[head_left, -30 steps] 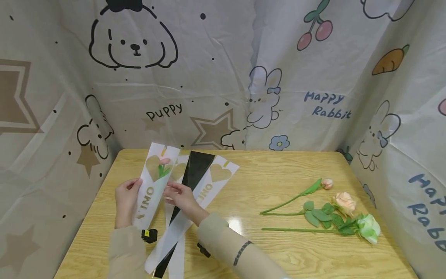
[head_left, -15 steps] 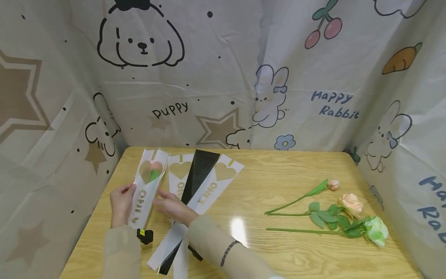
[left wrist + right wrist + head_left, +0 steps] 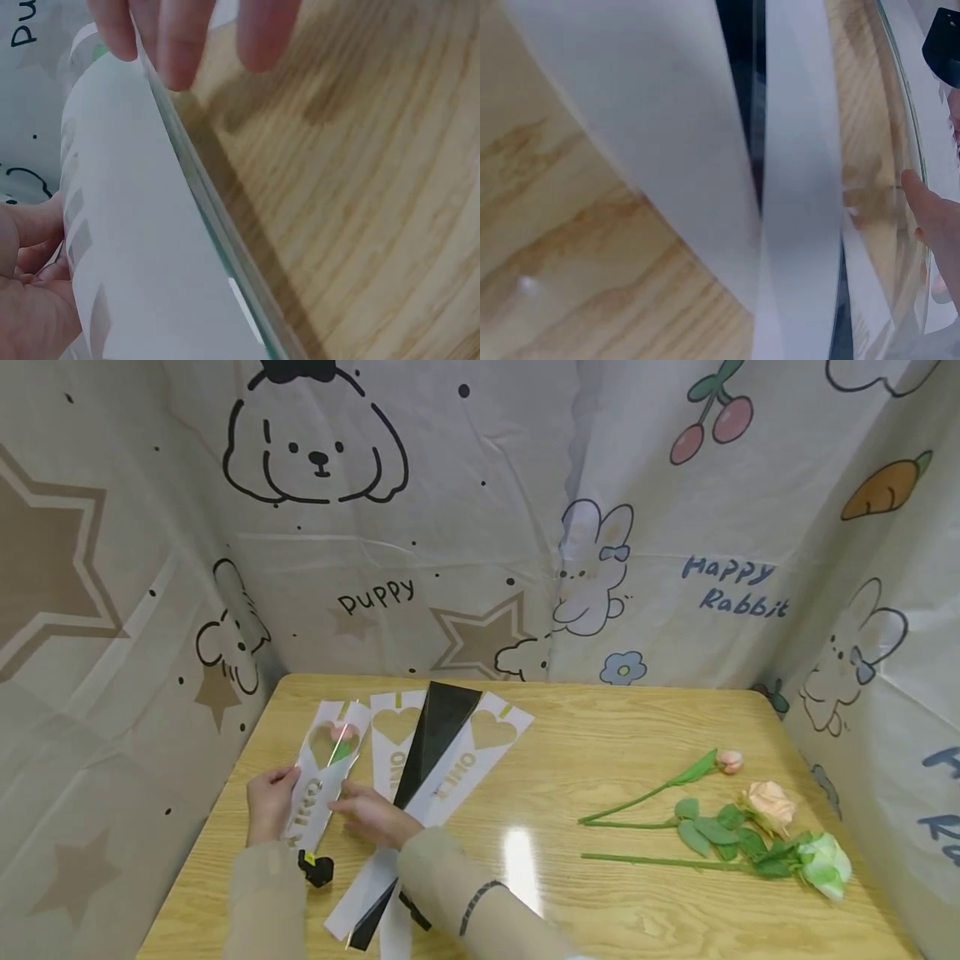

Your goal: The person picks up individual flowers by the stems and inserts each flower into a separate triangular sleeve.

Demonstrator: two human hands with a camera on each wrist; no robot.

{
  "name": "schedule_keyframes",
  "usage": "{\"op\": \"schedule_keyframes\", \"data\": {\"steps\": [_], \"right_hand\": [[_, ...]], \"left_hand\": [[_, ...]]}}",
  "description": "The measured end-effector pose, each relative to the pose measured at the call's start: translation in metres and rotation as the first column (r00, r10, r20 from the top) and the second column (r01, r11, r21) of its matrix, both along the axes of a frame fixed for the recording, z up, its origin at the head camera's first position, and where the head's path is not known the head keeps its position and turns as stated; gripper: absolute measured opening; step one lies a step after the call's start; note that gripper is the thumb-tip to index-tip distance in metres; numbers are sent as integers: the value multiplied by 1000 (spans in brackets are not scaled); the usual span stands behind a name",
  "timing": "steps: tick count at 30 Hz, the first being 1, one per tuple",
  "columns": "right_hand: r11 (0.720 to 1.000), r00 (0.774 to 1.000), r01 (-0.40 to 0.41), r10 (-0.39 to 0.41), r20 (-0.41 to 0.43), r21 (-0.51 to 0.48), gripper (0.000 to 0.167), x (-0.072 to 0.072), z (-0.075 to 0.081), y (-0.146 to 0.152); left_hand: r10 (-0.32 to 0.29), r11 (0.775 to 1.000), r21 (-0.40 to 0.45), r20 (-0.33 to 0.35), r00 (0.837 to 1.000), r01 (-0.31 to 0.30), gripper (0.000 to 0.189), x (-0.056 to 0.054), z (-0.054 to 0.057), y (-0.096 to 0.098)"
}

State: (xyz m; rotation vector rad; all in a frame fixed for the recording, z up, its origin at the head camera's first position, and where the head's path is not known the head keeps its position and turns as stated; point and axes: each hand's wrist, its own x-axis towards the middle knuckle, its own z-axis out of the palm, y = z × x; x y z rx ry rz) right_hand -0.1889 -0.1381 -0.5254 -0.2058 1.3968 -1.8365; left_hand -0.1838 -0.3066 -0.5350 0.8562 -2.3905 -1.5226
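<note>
In the head view, a white flower sleeve [image 3: 322,781] with a gold heart and gold lettering is held upright at the table's left. A pink tulip [image 3: 345,732] with green leaves shows inside it, under the clear film. My left hand [image 3: 270,806] grips its left edge between thumb and fingers. At the right edge, my right hand [image 3: 375,814] pinches the clear border. Seen from the left wrist, that sleeve [image 3: 142,202] bulges, and the right hand's fingertips [image 3: 180,75] hang at its border. In the right wrist view a finger [image 3: 926,199] touches the clear edge.
Right of the hands, two white sleeves [image 3: 491,727] and a black sleeve [image 3: 442,714] lie fanned and crossing. Farther right lie a pink-budded stem [image 3: 729,762], a peach rose [image 3: 770,804] and a pale green rose [image 3: 825,864]. A printed curtain [image 3: 480,527] surrounds the wooden table [image 3: 555,760].
The held sleeve has come nearer and a little left, away from the lying sleeves. Its tulip sits farther in from the right edge. My right hand has moved left with it; the view has turned slightly left.
</note>
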Motion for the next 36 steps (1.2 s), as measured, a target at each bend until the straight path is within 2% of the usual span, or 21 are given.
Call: {"op": "schedule_keyframes", "data": {"steps": [3, 7, 15, 18, 21, 23, 25, 28, 33, 36], "right_hand": [[1000, 1000, -20, 20, 10, -3, 54, 2, -5, 0], [999, 998, -52, 52, 43, -1, 60, 6, -7, 0], [991, 993, -113, 110, 39, 73, 64, 12, -6, 1], [989, 992, -121, 118, 36, 83, 64, 13, -8, 0], [989, 992, -121, 118, 38, 80, 64, 13, -11, -1], [990, 992, -122, 120, 40, 75, 63, 12, -13, -2], [989, 991, -127, 124, 41, 72, 63, 12, -13, -1], [989, 991, -135, 134, 30, 59, 61, 12, -14, -1], [990, 991, -136, 135, 20, 32, 60, 11, -16, -2], [992, 992, -127, 127, 23, 8, 58, 11, -17, -3]], "left_hand": [[13, 1000, 14, -14, 1000, -13, 32, 2, -2, 0], [22, 999, 33, -21, 1000, -21, 32, 2, -6, -1], [37, 998, 49, -16, 999, -36, 32, 2, -11, -8], [14, 1000, 20, -9, 1000, -14, 32, 3, -10, -9], [-90, 995, -40, 65, 994, 92, 37, 5, -6, -10], [-166, 982, -72, 116, 979, 175, 41, 7, -2, -9], [-239, 962, -97, 161, 958, 256, 43, 9, 1, -7], [-303, 932, -150, 173, 937, 329, 45, 12, 4, -1], [-371, 863, -266, 244, 896, 430, 72, 20, 7, 12], [-383, 829, -308, 294, 876, 466, 82, 27, 10, 21]]}}
